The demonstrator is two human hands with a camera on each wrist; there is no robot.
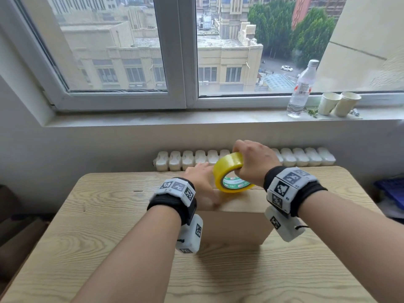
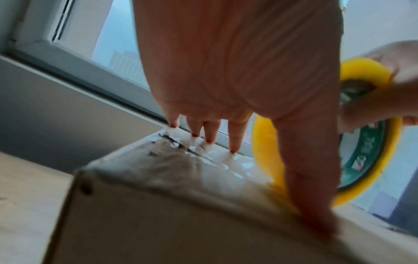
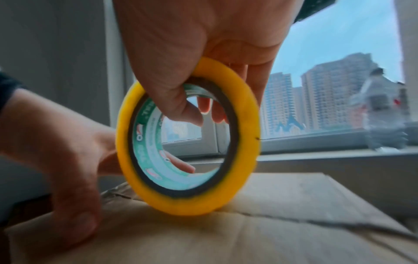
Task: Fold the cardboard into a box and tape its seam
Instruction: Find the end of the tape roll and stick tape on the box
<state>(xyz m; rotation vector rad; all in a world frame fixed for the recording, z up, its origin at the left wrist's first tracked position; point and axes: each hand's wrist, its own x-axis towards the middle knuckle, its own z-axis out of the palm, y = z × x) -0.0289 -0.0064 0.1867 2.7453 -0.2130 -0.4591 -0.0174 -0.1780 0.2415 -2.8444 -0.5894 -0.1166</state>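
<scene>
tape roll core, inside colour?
Green and white with printed marks on the inside of the tape roll, yellow outside. Clearest in the right wrist view.

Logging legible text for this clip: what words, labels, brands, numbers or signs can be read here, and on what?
No text can be read in any view.
Tape roll: green and white printing with red marks on the inner core, too blurred to read.
Water bottle: label with red marks, too small to read.
Wristbands: black and white square marker patterns and tiny digits, unreadable.
Cardboard box, paper cups: no print visible.
</scene>
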